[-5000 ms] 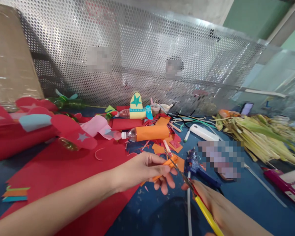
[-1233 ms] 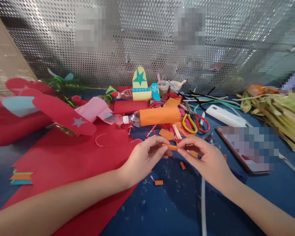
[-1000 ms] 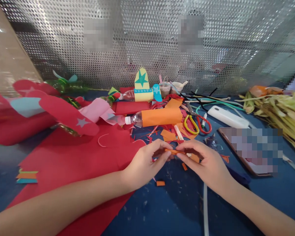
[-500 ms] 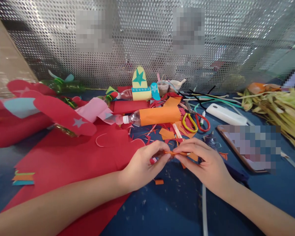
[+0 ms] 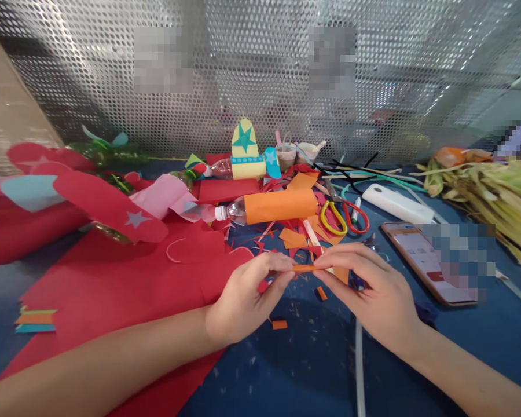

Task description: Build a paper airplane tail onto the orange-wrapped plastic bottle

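Note:
Between my two hands a narrow strip of orange paper (image 5: 304,268) is stretched level above the blue table. My left hand (image 5: 247,292) pinches its left end between thumb and fingers. The right end is pinched in my right hand (image 5: 369,284). Just beyond the fingers lies a clear plastic bottle (image 5: 234,212) with a white cap, its body wrapped in orange paper (image 5: 280,206). Small orange scraps (image 5: 280,324) are on the table below the hands. Red paper sheets (image 5: 125,289) spread out beneath my left forearm.
Scissors (image 5: 334,217) with yellow and red handles lie beside the wrapped bottle. A phone (image 5: 421,260) and a white glue gun (image 5: 397,204) are at the right, with dried husks (image 5: 486,197) farther off. A perforated metal panel (image 5: 252,69) stands at the back. Red paper cutouts (image 5: 108,200) are at left.
My hands have moved slightly apart, and more of the orange strip shows between them. A small orange scrap now shows on the table near my right fingertips.

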Tool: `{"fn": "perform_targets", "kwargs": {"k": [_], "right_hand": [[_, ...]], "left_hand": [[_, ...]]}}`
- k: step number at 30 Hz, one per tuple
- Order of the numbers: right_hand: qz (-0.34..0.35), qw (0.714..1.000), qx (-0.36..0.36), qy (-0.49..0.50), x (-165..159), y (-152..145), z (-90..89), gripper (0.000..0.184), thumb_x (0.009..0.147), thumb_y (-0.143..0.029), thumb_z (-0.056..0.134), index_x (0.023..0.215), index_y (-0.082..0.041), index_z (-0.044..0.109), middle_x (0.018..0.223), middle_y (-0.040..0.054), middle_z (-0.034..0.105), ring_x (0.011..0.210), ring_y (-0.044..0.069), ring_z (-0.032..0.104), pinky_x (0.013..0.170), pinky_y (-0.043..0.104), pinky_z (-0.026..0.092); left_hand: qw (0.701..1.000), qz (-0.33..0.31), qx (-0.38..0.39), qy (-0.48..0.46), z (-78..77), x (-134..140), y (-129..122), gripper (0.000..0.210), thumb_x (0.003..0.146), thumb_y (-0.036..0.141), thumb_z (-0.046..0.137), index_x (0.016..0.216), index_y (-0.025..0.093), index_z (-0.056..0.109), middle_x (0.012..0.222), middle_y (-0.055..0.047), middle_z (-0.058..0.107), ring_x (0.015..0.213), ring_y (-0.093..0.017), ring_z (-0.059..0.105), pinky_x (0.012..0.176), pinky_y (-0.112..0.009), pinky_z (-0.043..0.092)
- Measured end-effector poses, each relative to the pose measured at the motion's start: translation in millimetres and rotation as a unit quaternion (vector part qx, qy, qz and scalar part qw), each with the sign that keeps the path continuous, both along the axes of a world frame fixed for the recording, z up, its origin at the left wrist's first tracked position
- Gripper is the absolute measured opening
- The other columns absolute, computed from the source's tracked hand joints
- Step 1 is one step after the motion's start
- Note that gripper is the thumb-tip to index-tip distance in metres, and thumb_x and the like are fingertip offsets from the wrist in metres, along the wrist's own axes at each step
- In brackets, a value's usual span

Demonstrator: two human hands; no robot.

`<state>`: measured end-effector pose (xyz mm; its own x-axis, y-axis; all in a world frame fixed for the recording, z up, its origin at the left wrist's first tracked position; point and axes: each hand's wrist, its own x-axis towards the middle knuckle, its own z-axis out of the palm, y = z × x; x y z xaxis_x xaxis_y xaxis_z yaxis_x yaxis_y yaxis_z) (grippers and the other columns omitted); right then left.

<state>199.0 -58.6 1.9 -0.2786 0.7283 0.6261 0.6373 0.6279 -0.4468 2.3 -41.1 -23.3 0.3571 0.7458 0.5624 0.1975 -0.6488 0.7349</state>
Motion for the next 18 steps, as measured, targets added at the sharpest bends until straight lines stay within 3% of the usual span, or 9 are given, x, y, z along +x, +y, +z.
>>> {"fn": "perform_targets", "kwargs": {"k": [7, 10, 14, 18], "right_hand": [[-0.008, 0.998, -0.055, 0.032, 1.8, 5.7, -3.8, 0.01, 0.085, -0.016, 0.058, 0.086, -0.025, 0.062, 0.085, 0.001, 0.066, 0.082, 0.016, 0.065, 0.076, 0.028, 0.054], [-0.038, 0.985, -0.135, 0.098, 3.3, 8.6, -6.6, 0.004, 0.085, -0.023, 0.059, 0.089, -0.024, 0.061, 0.088, 0.002, 0.066, 0.079, 0.016, 0.066, 0.074, 0.03, 0.056], [-0.072, 0.959, -0.211, 0.174, 4.7, 13.2, -9.9, 0.009, 0.084, -0.029, 0.059, 0.088, -0.022, 0.056, 0.088, 0.0026, 0.066, 0.072, 0.015, 0.068, 0.067, 0.027, 0.058], [-0.073, 0.967, -0.219, 0.106, 5.6, 16.6, -14.8, 0.009, 0.084, -0.023, 0.057, 0.091, -0.021, 0.062, 0.093, 0.0045, 0.068, 0.078, 0.017, 0.069, 0.073, 0.03, 0.058]], "left_hand": [[0.993, 0.005, -0.118, -0.004, -0.3, 1.9, 3.0, 0.008, 0.091, 0.018, 0.046, 0.098, 0.021, 0.05, 0.091, -0.003, 0.064, 0.079, -0.012, 0.069, 0.065, -0.02, 0.055], [0.987, 0.007, -0.156, -0.034, 1.3, 4.0, 5.4, 0.013, 0.091, 0.018, 0.045, 0.103, 0.021, 0.049, 0.099, -0.004, 0.064, 0.079, -0.012, 0.069, 0.066, -0.02, 0.056], [0.987, 0.011, -0.158, -0.037, -0.3, 4.9, 7.2, 0.014, 0.09, 0.018, 0.047, 0.103, 0.02, 0.05, 0.102, -0.005, 0.064, 0.08, -0.012, 0.069, 0.07, -0.021, 0.056], [0.99, 0.018, -0.141, -0.01, -1.9, 4.5, 7.2, 0.011, 0.087, 0.017, 0.051, 0.097, 0.02, 0.054, 0.098, -0.003, 0.066, 0.083, -0.013, 0.067, 0.073, -0.023, 0.056]]}}
